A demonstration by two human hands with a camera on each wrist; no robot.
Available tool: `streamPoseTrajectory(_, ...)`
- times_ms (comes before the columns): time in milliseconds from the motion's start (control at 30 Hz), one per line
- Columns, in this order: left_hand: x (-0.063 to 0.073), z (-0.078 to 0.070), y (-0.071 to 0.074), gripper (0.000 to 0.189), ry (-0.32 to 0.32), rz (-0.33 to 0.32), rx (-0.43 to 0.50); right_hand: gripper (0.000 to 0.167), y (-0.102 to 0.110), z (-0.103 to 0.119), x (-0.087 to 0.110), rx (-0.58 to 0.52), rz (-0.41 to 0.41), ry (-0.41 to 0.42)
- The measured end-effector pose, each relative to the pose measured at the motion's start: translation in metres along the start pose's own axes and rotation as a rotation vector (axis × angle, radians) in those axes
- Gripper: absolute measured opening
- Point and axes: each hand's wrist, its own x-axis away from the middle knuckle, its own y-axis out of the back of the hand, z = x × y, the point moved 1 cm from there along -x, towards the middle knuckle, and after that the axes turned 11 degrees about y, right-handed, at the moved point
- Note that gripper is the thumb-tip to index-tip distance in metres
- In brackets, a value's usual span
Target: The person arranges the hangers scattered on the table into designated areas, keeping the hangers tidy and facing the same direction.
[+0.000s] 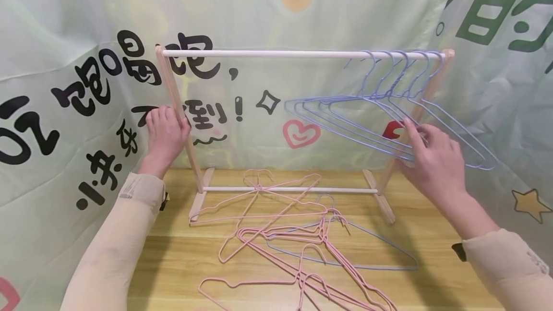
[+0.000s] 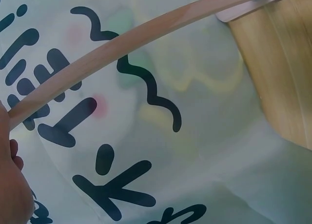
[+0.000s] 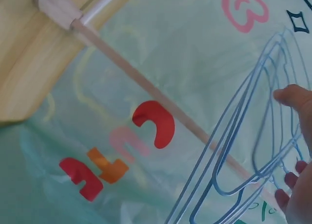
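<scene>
A small wooden rack with a white top rail (image 1: 259, 54) stands on the table. My left hand (image 1: 165, 131) grips its left post (image 1: 171, 83) partway down; in the left wrist view, only part of that hand (image 2: 17, 185) shows at the edge. Several blue wire hangers (image 1: 373, 96) hang by their hooks near the rail's right end. My right hand (image 1: 436, 162) holds some of them by their lower part, thumb on the near side. In the right wrist view, the thumb and fingertips of this hand (image 3: 302, 136) lie about the wires; how many it holds, I cannot tell.
Several pink wire hangers (image 1: 258, 188) lie tangled on the wooden table (image 1: 168, 263), one overlapping the rack's lower bar (image 1: 345, 190). Among them lies a blue hanger (image 1: 384, 268). A printed cloth (image 1: 242, 8) hangs behind and at both sides.
</scene>
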Motion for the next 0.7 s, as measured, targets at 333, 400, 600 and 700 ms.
streamPoseTrajectory(333,0.000,0.002,-0.002,0.028,0.004,-0.005,0.014,0.074,-0.001,0.046,0.041,-0.172,-0.181,0.024)
streamPoseTrajectory(400,0.001,0.003,-0.001,0.028,0.004,-0.009,0.016,0.079,-0.007,0.057,0.056,-0.254,-0.140,0.023)
streamPoseTrajectory(600,0.001,0.003,-0.002,0.028,-0.010,-0.025,0.027,0.101,-0.022,0.082,0.113,-0.503,0.196,-0.074)
streamPoseTrajectory(700,0.001,0.003,-0.002,0.028,-0.013,-0.029,0.030,0.122,-0.026,0.089,0.137,-0.599,0.383,-0.147)
